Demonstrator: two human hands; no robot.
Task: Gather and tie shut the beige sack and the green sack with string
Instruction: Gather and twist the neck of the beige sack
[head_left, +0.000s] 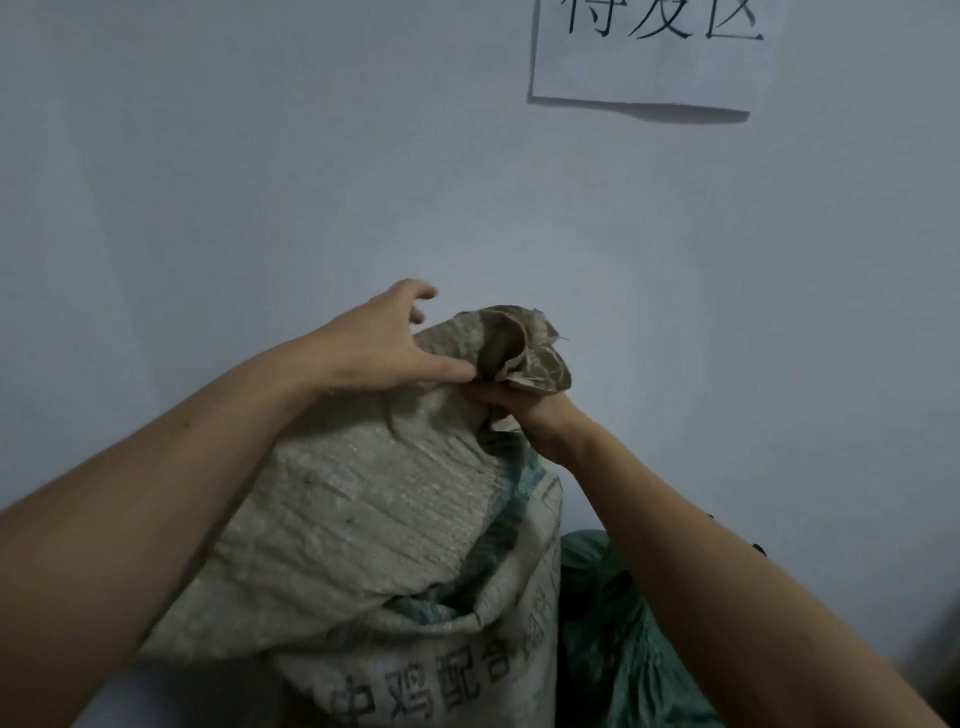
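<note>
The beige woven sack stands against the wall in the middle of the head view, its mouth bunched into a neck at the top. My right hand is closed around that gathered neck from below. My left hand rests on the left side of the neck, thumb pressed to the fabric, fingers spread behind it. The green sack sits low at the right, beside the beige one and partly hidden by my right forearm. No string shows.
A pale wall fills the background right behind the sacks. A white paper sign with dark printed characters hangs on it at the upper right.
</note>
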